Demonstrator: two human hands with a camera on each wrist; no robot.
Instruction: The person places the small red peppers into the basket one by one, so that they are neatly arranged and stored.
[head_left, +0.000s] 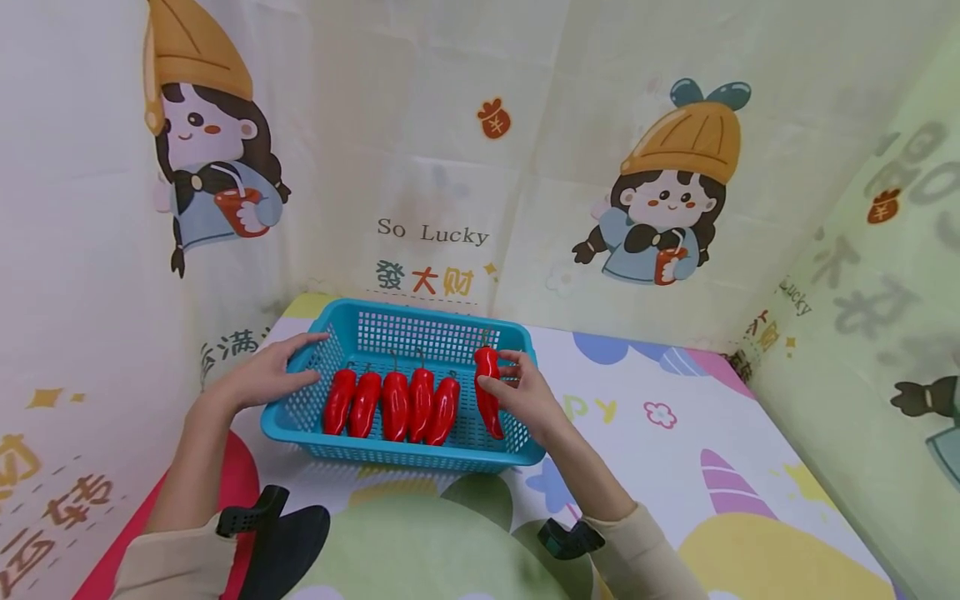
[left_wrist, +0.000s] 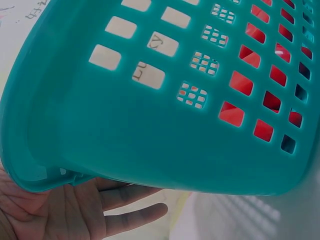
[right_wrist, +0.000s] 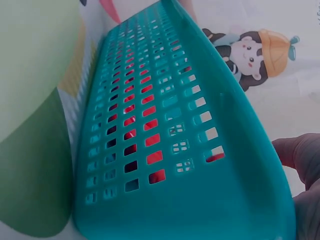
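A turquoise plastic basket (head_left: 420,454) with perforated walls stands on the table and also fills much of both wrist views. Inside it, several glossy red chili peppers (head_left: 396,407) lie in a row from the left to the middle. My right hand (head_left: 528,396) reaches over the basket's right side and pinches another red chili pepper (head_left: 487,398), stem up and slightly tilted. Its lower tip seems near the basket floor; contact cannot be told. My left hand (head_left: 273,371) rests at the left rim with extended fingers; straight fingers (left_wrist: 137,216) also show outside the wall.
A patterned cloth (head_left: 645,433) covers the table around the basket. Behind and at the sides hang printed curtains (head_left: 525,192) with cartoon figures and lettering. Dark wrist devices (head_left: 570,540) sit at both cuffs.
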